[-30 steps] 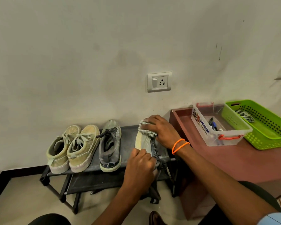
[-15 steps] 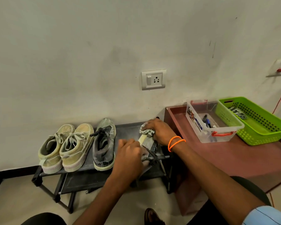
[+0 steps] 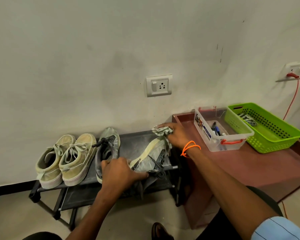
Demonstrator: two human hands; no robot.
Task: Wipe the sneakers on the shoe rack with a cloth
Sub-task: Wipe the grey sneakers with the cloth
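A black two-tier shoe rack [image 3: 135,144] stands against the wall. A grey sneaker [image 3: 150,158] lies tipped on its side on the top shelf, pale sole edge facing left. My left hand [image 3: 121,172] grips its heel end. My right hand [image 3: 174,135] presses a crumpled grey-white cloth [image 3: 160,131] against its toe. The matching grey sneaker [image 3: 109,148] stands upright to the left. Two beige sneakers [image 3: 66,158] sit at the rack's left end.
A maroon low table [image 3: 241,170] stands right of the rack, carrying a clear plastic box [image 3: 220,130] with markers and a green basket [image 3: 267,129]. A wall socket [image 3: 159,85] sits above the rack. A red cable [image 3: 293,99] hangs at far right.
The grey sneaker has been laid further over on its side, showing more of its upper and laces. My left hand slid to its heel; my right hand with the cloth stayed at the toe.
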